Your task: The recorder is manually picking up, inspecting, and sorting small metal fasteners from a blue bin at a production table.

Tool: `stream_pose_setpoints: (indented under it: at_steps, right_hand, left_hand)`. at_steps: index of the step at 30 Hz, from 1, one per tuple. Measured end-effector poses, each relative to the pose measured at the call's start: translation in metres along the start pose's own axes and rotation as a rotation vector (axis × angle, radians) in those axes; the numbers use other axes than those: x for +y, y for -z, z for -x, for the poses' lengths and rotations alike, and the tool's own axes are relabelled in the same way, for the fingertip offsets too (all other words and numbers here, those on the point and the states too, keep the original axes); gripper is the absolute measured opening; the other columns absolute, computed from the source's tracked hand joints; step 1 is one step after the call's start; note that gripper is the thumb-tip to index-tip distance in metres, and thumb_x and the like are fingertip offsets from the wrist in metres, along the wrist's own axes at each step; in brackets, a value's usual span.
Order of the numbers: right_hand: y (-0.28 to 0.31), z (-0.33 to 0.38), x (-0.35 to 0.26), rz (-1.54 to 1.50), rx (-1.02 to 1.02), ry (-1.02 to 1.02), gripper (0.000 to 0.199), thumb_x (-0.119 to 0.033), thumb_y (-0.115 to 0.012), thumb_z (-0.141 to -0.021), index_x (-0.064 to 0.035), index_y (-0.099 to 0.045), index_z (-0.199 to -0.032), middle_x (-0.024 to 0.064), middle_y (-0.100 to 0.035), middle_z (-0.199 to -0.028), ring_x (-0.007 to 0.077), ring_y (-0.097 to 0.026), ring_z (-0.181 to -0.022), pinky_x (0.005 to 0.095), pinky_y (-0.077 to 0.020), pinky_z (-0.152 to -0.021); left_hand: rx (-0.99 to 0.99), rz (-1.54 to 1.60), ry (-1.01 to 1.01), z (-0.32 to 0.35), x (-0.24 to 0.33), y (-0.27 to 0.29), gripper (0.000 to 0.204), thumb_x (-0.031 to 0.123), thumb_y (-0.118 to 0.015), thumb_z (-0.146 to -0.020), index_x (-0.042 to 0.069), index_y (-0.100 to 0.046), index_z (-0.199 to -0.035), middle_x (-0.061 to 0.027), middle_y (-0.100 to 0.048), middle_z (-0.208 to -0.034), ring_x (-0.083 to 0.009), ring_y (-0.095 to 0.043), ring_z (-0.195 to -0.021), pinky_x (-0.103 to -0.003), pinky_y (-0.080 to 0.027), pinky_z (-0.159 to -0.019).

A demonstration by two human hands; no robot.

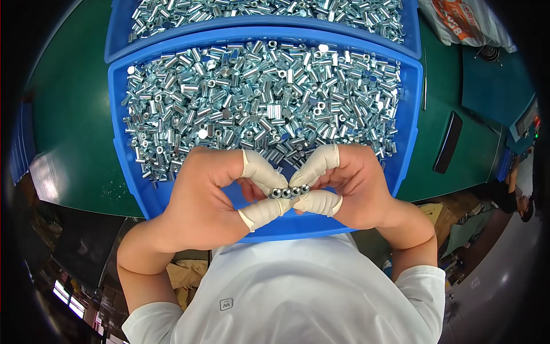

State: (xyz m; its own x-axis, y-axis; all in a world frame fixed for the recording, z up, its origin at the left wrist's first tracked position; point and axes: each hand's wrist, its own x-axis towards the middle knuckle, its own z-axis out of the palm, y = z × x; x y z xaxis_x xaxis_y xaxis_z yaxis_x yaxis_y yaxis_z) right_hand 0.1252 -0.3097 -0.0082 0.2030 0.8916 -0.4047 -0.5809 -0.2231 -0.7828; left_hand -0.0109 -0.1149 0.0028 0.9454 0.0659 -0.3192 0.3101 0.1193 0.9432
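Blue bin (413, 114) under fingers (262, 172), blk phone (448, 142) R.

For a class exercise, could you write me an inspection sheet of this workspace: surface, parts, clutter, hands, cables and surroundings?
Surface: green tabletop, showing left and right of the trays.
Parts: near blue tray and far blue tray, both holding many loose metal sleeves; a row of four sleeves held above the near one.
Clutter: dark, flat, phone-like object and plastic bag, both on the right.
Hands: left hand and right hand pinch the row together; pale finger cots on thumbs and forefingers.
Cables: nothing clearly seen; the edges are dim.
Surroundings: brown paper-like material below table level; another person at far right.
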Motion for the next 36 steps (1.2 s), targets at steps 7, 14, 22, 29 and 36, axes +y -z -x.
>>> stream_pose_setpoints:
  at_steps: [7, 14, 22, 29, 36]
  right_hand:
    - [-0.0021, -0.0009, -0.001, 0.006, 0.032, 0.002, 0.02, 0.007, -0.077, -0.085, 0.0047, -0.066, -0.102, 0.0131, -0.073, -0.092, 0.0181, -0.073, -0.084, 0.0303, -0.0599, -0.072]
    - [-0.0012, -0.0015, 0.0007, 0.009, 0.038, 0.01, 0.02, 0.007, -0.077, -0.085, 0.0049, -0.066, -0.102, 0.0132, -0.073, -0.092, 0.0179, -0.072, -0.083, 0.03, -0.0598, -0.072]
    - [-0.0011, -0.0016, 0.0008, 0.04, 0.037, 0.036, 0.02, 0.005, -0.078, -0.085, 0.0048, -0.066, -0.101, 0.0125, -0.073, -0.092, 0.0166, -0.072, -0.082, 0.0288, -0.0591, -0.071]
    - [-0.0001, -0.0024, 0.0011, 0.066, 0.03, 0.053, 0.02, 0.004, -0.078, -0.085, 0.0047, -0.066, -0.101, 0.012, -0.073, -0.092, 0.0162, -0.072, -0.083, 0.0286, -0.0588, -0.071]
    - [-0.0003, -0.0026, 0.0014, 0.069, 0.029, 0.067, 0.02, 0.005, -0.078, -0.085, 0.0044, -0.066, -0.102, 0.012, -0.073, -0.093, 0.0161, -0.072, -0.083, 0.0285, -0.0585, -0.071]
  left_hand:
    - [0.002, 0.028, -0.012, -0.0004, 0.0007, -0.0004, 0.018, -0.006, -0.083, -0.076, 0.002, -0.072, -0.088, -0.0064, -0.074, -0.083, -0.0092, -0.066, -0.071, -0.023, -0.049, -0.064]
    - [0.016, -0.037, -0.066, -0.0009, 0.0004, -0.0003, 0.018, -0.005, -0.082, -0.076, 0.002, -0.072, -0.089, -0.0064, -0.075, -0.082, -0.0091, -0.066, -0.071, -0.024, -0.049, -0.063]
    - [0.023, -0.048, -0.082, -0.0006, 0.0002, -0.0007, 0.019, -0.005, -0.082, -0.076, 0.003, -0.072, -0.089, -0.0067, -0.075, -0.084, -0.0097, -0.066, -0.07, -0.024, -0.05, -0.063]
    - [0.027, -0.045, -0.079, -0.0003, -0.0005, -0.0004, 0.019, -0.005, -0.083, -0.075, 0.003, -0.072, -0.09, -0.0067, -0.075, -0.084, -0.0097, -0.065, -0.07, -0.024, -0.05, -0.064]
    - [0.026, -0.048, -0.079, -0.0006, 0.0008, -0.0005, 0.02, -0.005, -0.083, -0.076, 0.003, -0.071, -0.091, -0.0062, -0.074, -0.082, -0.0098, -0.064, -0.069, -0.025, -0.049, -0.063]
